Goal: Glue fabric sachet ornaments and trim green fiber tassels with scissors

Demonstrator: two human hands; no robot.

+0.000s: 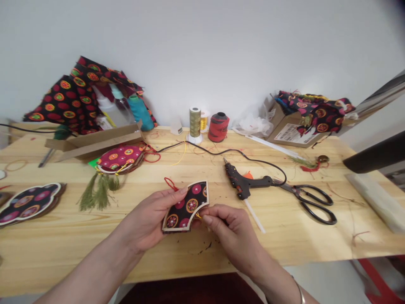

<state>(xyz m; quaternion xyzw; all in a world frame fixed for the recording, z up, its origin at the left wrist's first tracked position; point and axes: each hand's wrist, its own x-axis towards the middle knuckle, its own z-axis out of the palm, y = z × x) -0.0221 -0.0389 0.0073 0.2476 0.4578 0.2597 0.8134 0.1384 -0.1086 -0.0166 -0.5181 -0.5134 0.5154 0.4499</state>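
"Where the wooden table (190,268) begins on the left, what lies there?"

"First, a pale-rimmed, cloud-shaped piece (30,203). Behind it, patterned fabric (60,99) is heaped against the plain pale wall (190,50), folded around bottles (110,112) and a blue thread cone (139,112). In front of the heap sit a cardboard tray (95,145) and a pink oval piece (118,158) with green tassels (95,195)."

"And the middle?"

"The left hand (152,215) grips the fan-shaped piece (190,204) between thumb and fingers, above the table's front half; a red loop (171,183) sticks out at its top. Spools (195,122) stand at the back."

"The right hand (232,232)?"

"Thumb and forefinger pinch a yellow cord (198,215) at the piece's curved edge. Dark scraps (207,246) fleck the wood nearby."

"Farther right?"

"A black glue gun (247,179) with a glue stick (255,216) beneath. At the back is a cardboard box (291,126) topped with fabric scraps (316,105); nearer, black-handled scissors (311,200). Last, a pale folded pad (376,202) at the right edge."
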